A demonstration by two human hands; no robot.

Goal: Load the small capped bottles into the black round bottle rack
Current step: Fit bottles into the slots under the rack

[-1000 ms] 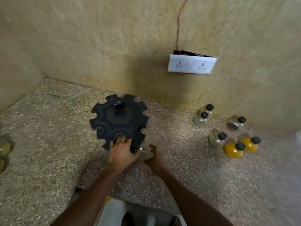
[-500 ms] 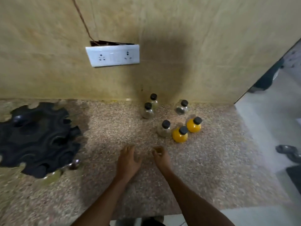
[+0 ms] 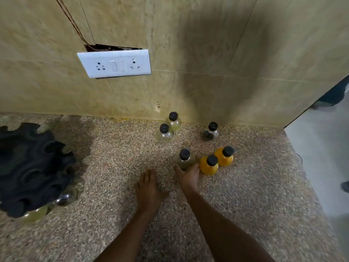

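Right hand (image 3: 188,175) closing its grip on the pale clear-plastic black-capped bottle (image 3: 184,159), touching the orange bottle (image 3: 209,165) at 3 o'clock. Left hand (image 3: 146,187) flat, empty. Advised: lift straight up, carry to black round rack (image 3: 34,167) at 9 o'clock.

A home kitchen corner, by the look of it: a speckled stone worktop (image 3: 245,195) runs up against beige marble-like wall tiles (image 3: 207,44), with a white switch-and-socket plate (image 3: 115,63) hanging loose over a rough hole, and a pale floor (image 3: 321,148) beyond the worktop's end.
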